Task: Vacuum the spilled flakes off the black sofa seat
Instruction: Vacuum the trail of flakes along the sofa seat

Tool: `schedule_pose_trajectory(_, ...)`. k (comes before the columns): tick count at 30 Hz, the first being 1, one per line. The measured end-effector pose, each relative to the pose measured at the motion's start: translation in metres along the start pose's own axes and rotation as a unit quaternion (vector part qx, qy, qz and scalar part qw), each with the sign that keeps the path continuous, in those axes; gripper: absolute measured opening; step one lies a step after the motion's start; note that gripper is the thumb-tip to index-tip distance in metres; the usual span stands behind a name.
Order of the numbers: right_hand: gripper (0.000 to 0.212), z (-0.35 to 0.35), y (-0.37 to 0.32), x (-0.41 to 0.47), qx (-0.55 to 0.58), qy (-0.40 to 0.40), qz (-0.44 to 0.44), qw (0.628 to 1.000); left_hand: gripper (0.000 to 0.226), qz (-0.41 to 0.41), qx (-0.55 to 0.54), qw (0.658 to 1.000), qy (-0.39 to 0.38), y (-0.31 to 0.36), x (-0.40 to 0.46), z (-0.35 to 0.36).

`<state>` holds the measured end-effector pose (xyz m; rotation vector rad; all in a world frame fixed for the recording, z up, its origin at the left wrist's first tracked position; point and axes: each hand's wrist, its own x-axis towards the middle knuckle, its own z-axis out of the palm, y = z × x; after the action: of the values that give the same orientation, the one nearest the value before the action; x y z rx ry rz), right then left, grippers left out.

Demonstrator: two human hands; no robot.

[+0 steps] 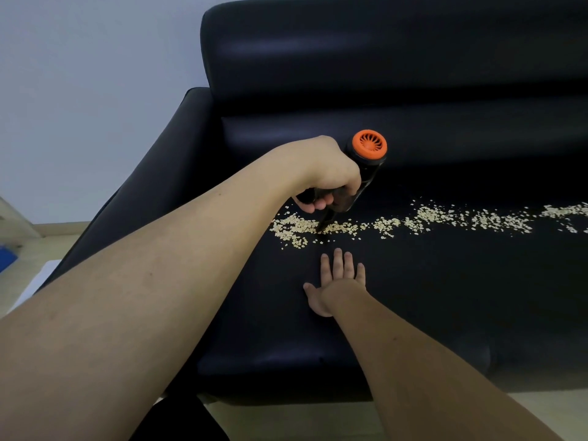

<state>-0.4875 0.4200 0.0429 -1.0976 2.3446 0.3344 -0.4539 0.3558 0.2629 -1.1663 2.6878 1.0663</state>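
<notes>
**Nozzle down in the flakes at the trail's left end**

The left hand (327, 173) curls its fingers round the handle of a black handheld vacuum with a round orange vented cap (366, 160). Whether its dark body holds any flakes cannot be told. The vacuum's long axis runs steeply downward: the orange cap points up and away from the person, while the narrow black nozzle (324, 222) tips down and touches the pale, oat-like spilled flakes (397, 222).

Those flakes lie in a ragged band across the glossy black leather sofa seat (445, 297), stretching from the nozzle out to the picture's right edge. The right hand (337, 281) lies flat and open on the seat, fingers straight, just nearer the person than the nozzle and apart from the flakes.

Behind the nozzle rises the sofa's backrest (381, 52); left of it, the padded armrest (152, 192), a pale wall (95, 74) and light flooring (47, 237).
</notes>
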Motion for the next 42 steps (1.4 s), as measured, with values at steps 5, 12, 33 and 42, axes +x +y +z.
schedule_pose_trajectory(5, 0.079, -0.002, -0.001, -0.002, -0.005, -0.003, 0.005, 1.0, 0.02, -0.007, 0.003, 1.0, 0.003, -0.004, -0.002, -0.004)
schedule_pose_trajectory(12, 0.078, -0.005, -0.004, -0.004, -0.016, -0.006, 0.016, 1.0, 0.018, -0.017, 0.002, 1.0, 0.013, -0.016, -0.001, -0.009)
schedule_pose_trajectory(33, 0.087, -0.014, -0.014, -0.004, 0.001, -0.027, 0.044, 0.999, 0.018, -0.029, -0.004, 0.999, 0.025, -0.032, -0.001, -0.019)
schedule_pose_trajectory(42, 0.087, -0.009, -0.012, -0.003, 0.0, -0.019, 0.04, 0.999, 0.019, -0.033, -0.003, 0.999, 0.028, -0.034, -0.01, -0.02)
